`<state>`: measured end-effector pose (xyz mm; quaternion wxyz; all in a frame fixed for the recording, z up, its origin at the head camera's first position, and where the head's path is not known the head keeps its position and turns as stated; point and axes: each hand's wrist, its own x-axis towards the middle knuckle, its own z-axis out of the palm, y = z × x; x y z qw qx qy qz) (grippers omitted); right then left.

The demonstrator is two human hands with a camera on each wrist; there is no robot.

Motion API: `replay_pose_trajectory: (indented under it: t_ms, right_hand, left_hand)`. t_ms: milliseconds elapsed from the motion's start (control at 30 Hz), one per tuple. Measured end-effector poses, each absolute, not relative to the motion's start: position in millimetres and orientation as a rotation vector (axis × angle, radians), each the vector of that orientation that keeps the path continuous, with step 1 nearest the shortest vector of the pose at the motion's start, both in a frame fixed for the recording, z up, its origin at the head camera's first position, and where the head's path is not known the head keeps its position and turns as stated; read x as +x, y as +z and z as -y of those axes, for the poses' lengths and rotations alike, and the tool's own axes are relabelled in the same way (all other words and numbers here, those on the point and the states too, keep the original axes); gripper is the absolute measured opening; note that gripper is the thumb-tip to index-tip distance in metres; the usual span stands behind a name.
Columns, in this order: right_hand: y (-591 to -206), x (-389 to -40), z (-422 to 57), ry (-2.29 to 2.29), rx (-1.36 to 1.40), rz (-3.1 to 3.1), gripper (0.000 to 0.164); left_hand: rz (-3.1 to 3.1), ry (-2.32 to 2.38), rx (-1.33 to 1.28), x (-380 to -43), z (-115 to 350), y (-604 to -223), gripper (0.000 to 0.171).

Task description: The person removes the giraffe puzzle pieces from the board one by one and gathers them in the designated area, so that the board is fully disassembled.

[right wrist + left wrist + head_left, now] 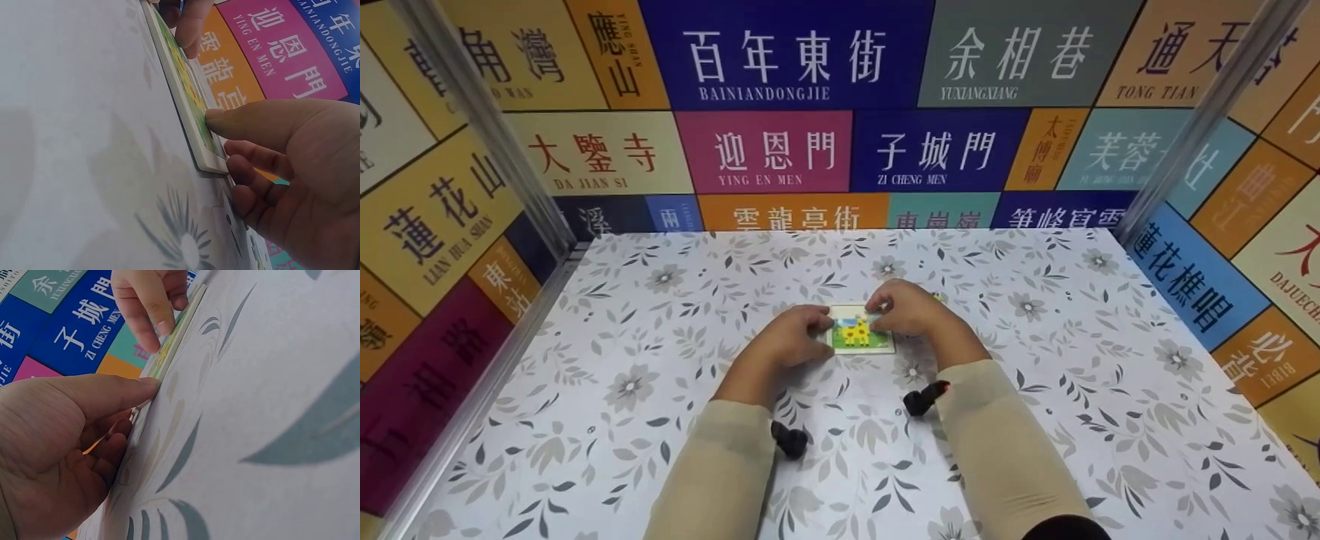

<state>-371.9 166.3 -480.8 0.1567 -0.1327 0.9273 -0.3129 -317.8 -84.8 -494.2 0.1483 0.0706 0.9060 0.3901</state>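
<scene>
A small flat picture puzzle [859, 339] lies on the patterned tabletop, showing a yellow giraffe on green and blue inside a pale frame. My left hand [793, 335] grips its left edge, with the thumb [147, 385] on the near corner and the other fingers curled behind. Over the right part of the puzzle is my right hand [911, 309]. Its thumb [216, 119] presses on the picture while the curled fingers [244, 174] stay at the board's edge. The right hand hides the picture's upper right corner in the head view.
A small yellow-green thing [936, 297] shows just behind the right hand. The leaf-patterned tabletop [660, 352] spreads around the puzzle. Upright panels with coloured lettering [765, 150] enclose the back and both sides. Black camera mounts [790, 440] sit at both wrists.
</scene>
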Motion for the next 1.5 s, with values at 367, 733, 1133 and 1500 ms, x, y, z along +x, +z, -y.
replay_pose_trajectory:
  t_ms: [367,733,1133,1500]
  right_hand:
    - [-478.1,-366.9,-161.8,-0.862,-0.372,-2.641,0.019]
    - [-476.7,-366.7,-160.7,-0.876,-0.344,-2.657,0.042]
    - [-476.9,-368.2,-162.9,-0.948,-0.307,-2.650,0.045]
    - [-478.1,-368.2,-163.7,-0.916,-0.375,-2.687,0.048]
  left_hand:
    - [-2.614,1.125,0.244,-317.2,85.7,-494.1,0.048]
    - [-2.637,1.121,0.304,-316.1,87.8,-495.9,0.050]
    - [-2.626,1.160,0.291,-316.1,87.1,-494.7,0.048]
    - [-2.623,1.103,0.274,-317.1,85.9,-494.6,0.051]
